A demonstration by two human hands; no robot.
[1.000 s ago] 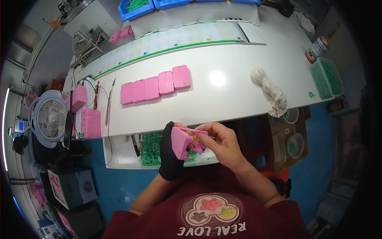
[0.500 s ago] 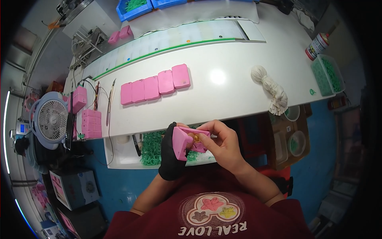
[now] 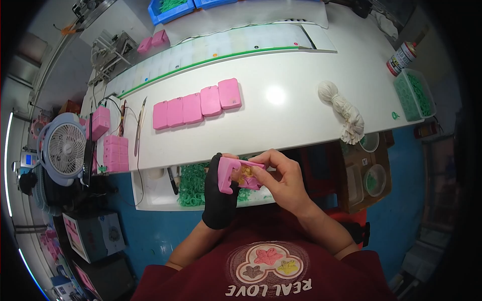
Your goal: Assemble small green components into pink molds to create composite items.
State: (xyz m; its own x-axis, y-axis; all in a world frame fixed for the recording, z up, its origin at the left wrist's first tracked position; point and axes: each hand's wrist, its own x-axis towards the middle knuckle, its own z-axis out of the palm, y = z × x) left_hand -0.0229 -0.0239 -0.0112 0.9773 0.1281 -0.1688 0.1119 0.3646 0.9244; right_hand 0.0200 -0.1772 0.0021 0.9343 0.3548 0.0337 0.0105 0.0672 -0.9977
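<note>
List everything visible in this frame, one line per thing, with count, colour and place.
pink mould: one, pink, held in both hands
pink blocks: five, pink, row on the white table
string bundle: one, white, table right
spray can: one, red and white, far right
green tub: one, green, right table edge
fan: one, white, left
green rings: heap, green, tray under table
left hand: black glove, grip on mould
right hand: bare, pinching mould
</note>
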